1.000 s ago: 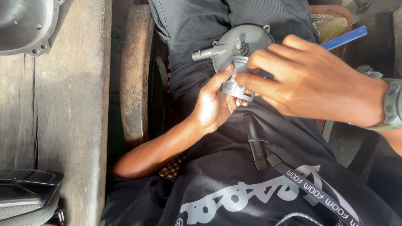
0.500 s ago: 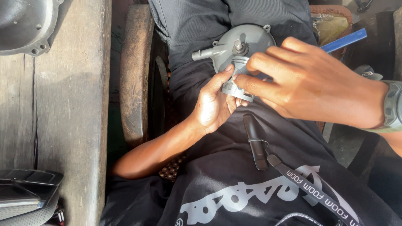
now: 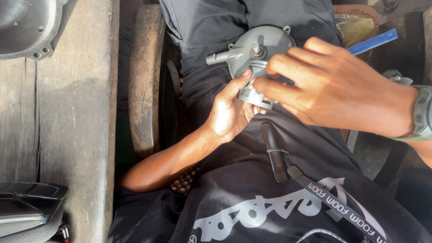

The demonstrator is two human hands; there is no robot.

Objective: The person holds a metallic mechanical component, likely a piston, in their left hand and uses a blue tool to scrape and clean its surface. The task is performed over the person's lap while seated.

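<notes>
1. Left hand [image 3: 229,112]: is being held palm-up over the lap; its fingers are being closed around the lower end of a grey metal part [image 3: 258,58], the thumb tip being pressed against the part's side; the forearm is being extended down toward the lower left.
2. Right hand [image 3: 333,87]: is being laid over the same part from the right; its fingers are being curled together onto the ribbed cylindrical end of the part, clamped on it from above; a grey wristwatch [image 3: 420,114] is being worn on this wrist.
3. Grey metal part: is being held between both hands above the lap, near the upper middle of the view; a round flanged disc with a short central shaft is being shown at its top; a thin tube is being pointed out to the left.
4. Blue tool handle [image 3: 373,41]: is being seen just behind the right hand, slanting up to the right; whether it is being gripped cannot be told.
5. Black strap [image 3: 315,189]: is being draped across the dark printed shirt, below the hands.
6. Wooden bench [image 3: 72,117]: is being seen well apart at the left; a grey metal casing [image 3: 27,27] is being rested on its upper corner.
</notes>
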